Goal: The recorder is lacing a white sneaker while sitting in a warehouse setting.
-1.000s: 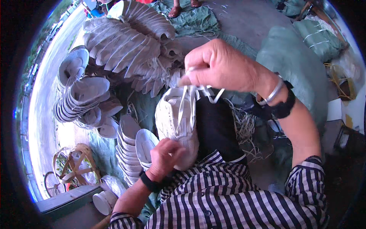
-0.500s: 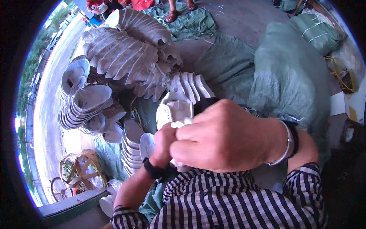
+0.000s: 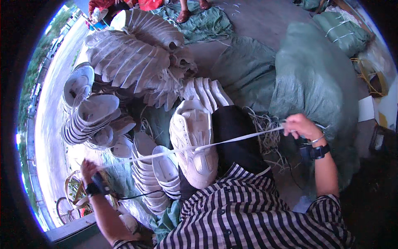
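Observation:
A white sneaker point(image 3: 181, 135) rests on my black-clad lap, toe toward me, its throat facing up. Through its lower lace holes runs a white shoelace point(image 3: 248, 136), pulled straight out to both sides. My left hand point(image 3: 88, 171), far out at the left, is closed on one end of it. The other end is pinched in my right hand point(image 3: 299, 126), out at the right next to a big green sack. Both hands are well away from the shoe.
Stacked white shoe pieces point(image 3: 166, 170) stand left of my lap, with more nested stacks point(image 3: 95, 112) and a large pile point(image 3: 128, 58) beyond. Loose white laces point(image 3: 263, 133) hang by my right leg. A bulky green sack point(image 3: 315, 79) stands at right. Another person's feet point(image 3: 183, 16) show at the far side.
My hands have moved from close together over the sneaker to far apart on either side. The shoelace is now stretched between them, and the sneaker has come into full view.

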The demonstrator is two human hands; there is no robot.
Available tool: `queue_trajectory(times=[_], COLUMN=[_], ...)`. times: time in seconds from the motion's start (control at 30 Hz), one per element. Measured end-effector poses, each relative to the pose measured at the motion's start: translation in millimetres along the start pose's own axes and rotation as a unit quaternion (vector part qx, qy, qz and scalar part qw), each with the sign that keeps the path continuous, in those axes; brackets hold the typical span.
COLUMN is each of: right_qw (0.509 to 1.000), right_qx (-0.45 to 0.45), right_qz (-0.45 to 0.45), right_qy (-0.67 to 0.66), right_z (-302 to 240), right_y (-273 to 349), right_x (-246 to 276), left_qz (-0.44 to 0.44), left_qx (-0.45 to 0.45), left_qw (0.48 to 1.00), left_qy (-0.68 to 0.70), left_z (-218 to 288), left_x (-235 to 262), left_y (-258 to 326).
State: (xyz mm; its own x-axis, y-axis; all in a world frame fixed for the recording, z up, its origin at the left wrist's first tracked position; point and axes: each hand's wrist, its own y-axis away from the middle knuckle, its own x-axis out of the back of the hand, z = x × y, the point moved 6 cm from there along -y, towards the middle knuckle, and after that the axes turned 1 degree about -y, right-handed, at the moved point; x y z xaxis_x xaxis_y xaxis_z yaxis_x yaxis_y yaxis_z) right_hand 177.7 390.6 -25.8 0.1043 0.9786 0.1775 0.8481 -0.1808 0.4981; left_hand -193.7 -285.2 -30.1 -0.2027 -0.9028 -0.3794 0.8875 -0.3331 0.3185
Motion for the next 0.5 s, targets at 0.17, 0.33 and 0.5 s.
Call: queue_trajectory(times=[0.17, 0.33, 0.5], right_qw=[0.981, 0.897, 0.998], right_qx=[-0.105, -0.324, 0.034], right_qz=[0.156, 0.041, -0.037], right_qy=[-0.057, 0.297, 0.044], right_z=[94.3, 108.0, -13.9], right_y=[58.9, 68.9, -29.8], right_x=[75.1, 77.6, -36.2], left_qz=[0.107, 0.222, 0.180], left_qx=[-0.025, -0.048, -0.356], left_qw=[0.992, 0.966, 0.748], left_qy=[-0.059, -0.122, -0.531], left_z=[19.9, 40.3, 16.9], left_x=[70.8, 128.8, 93.1], left_y=[28.0, 63.8, 36.5])
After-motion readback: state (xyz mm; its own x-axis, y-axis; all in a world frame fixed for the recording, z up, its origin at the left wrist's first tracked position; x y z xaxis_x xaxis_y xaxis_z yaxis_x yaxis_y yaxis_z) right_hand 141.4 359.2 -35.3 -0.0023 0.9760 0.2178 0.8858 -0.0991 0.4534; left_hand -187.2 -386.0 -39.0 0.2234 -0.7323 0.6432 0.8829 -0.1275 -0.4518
